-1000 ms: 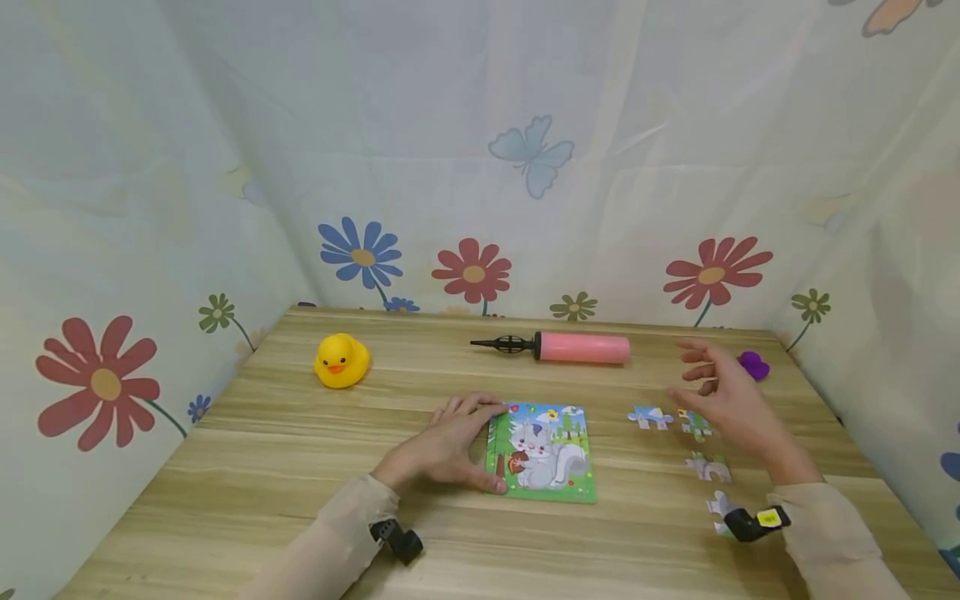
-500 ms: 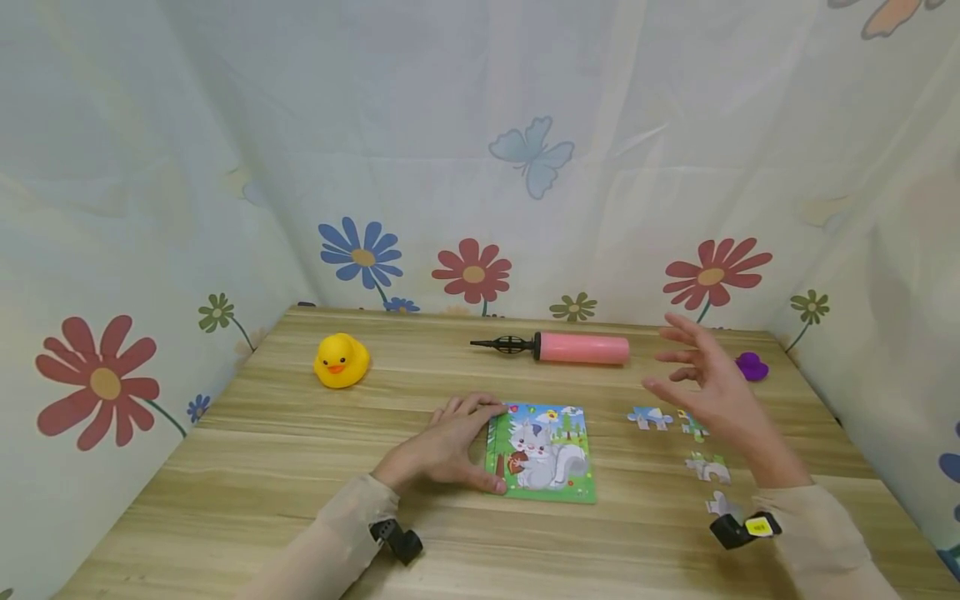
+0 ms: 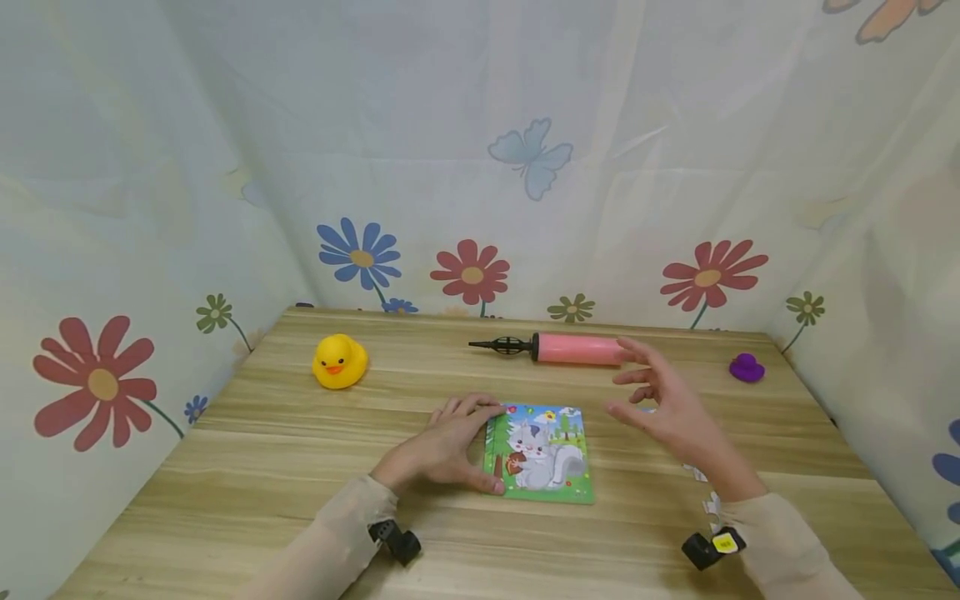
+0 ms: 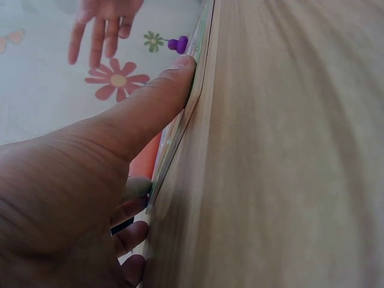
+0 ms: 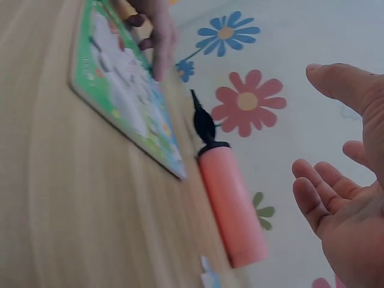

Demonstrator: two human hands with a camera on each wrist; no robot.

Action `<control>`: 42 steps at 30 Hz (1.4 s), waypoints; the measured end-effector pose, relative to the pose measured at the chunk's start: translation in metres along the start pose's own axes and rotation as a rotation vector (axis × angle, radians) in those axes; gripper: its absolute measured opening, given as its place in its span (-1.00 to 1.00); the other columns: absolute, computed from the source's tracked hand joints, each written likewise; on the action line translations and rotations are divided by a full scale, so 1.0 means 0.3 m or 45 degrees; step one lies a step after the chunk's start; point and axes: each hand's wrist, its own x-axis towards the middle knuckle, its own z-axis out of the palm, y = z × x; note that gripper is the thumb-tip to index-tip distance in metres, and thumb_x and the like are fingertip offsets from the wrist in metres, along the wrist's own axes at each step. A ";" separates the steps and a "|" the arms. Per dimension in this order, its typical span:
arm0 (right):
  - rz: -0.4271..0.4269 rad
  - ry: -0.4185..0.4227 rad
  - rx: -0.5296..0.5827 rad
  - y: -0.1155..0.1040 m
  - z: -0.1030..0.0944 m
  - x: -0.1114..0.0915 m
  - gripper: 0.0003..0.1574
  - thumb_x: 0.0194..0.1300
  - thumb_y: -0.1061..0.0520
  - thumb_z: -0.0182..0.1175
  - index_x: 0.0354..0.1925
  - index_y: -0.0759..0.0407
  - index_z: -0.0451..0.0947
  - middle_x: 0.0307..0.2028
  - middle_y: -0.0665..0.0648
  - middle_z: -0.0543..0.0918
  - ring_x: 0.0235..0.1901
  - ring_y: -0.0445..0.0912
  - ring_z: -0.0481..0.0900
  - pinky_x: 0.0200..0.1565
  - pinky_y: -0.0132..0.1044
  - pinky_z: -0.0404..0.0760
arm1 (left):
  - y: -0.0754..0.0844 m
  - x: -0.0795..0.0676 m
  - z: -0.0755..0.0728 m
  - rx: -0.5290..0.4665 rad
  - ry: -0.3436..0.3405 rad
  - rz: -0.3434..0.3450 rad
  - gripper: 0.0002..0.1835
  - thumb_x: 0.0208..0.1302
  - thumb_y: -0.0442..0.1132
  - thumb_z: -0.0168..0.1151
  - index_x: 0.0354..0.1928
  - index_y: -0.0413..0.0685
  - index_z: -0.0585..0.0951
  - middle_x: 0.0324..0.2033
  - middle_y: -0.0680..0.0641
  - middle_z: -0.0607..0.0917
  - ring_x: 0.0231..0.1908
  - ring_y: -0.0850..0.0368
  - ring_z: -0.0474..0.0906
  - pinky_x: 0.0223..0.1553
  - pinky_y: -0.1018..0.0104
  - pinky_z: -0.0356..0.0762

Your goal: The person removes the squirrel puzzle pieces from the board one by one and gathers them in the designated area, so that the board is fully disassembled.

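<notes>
A square puzzle board (image 3: 543, 454) with a squirrel-and-acorn picture lies flat on the wooden table. My left hand (image 3: 446, 450) holds its left side, thumb on the near corner and fingers at the far one. The left wrist view shows the thumb (image 4: 162, 96) lying along the board's edge. To the board's right, my right hand (image 3: 671, 417) hovers over the table with fingers loosely bent and nothing between them. Loose jigsaw pieces (image 3: 712, 508) lie beneath and beside the right forearm, partly hidden by it. One piece (image 5: 209, 276) shows low in the right wrist view.
Behind the board lies a pink hand pump (image 3: 577, 349) with a black nozzle, its right end overlapped by my right fingertips. A yellow rubber duck (image 3: 340, 362) sits at the back left, a small purple duck (image 3: 747, 367) at the back right. Flowered cloth (image 3: 420, 167) encloses the table.
My right hand has moved left from above the loose pieces toward the board, uncovering the purple duck and covering some pieces. The left hand and the board stay put.
</notes>
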 end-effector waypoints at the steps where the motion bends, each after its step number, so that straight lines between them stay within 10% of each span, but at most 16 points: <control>1: 0.008 -0.013 0.013 0.004 0.013 -0.002 0.12 0.45 0.19 0.54 0.75 0.02 0.18 0.49 0.28 0.50 0.25 0.23 0.66 0.08 -0.32 0.69 | 0.000 0.001 0.000 -0.001 -0.007 -0.006 0.29 0.07 0.37 0.72 0.74 0.01 0.30 0.66 -0.10 0.27 0.55 -0.19 0.21 0.54 -0.36 0.20; 19: 0.082 -0.207 0.202 0.041 0.223 -0.010 0.11 0.36 0.12 0.63 0.67 0.13 0.27 0.44 0.46 0.51 0.14 0.25 0.71 -0.01 -0.26 0.77 | 0.006 -0.004 -0.005 -0.012 -0.007 -0.021 0.27 0.08 0.36 0.72 0.73 0.04 0.31 0.66 -0.09 0.28 0.56 -0.19 0.20 0.56 -0.37 0.18; 42: 0.136 -0.398 0.161 0.053 0.311 -0.009 0.01 0.36 0.10 0.62 0.57 0.38 0.38 0.18 0.31 0.61 -0.18 -0.06 0.62 -0.20 -0.37 0.65 | -0.003 -0.002 -0.004 -0.002 0.008 0.002 0.28 0.06 0.40 0.71 0.73 0.07 0.31 0.65 -0.07 0.30 0.52 -0.15 0.24 0.53 -0.35 0.22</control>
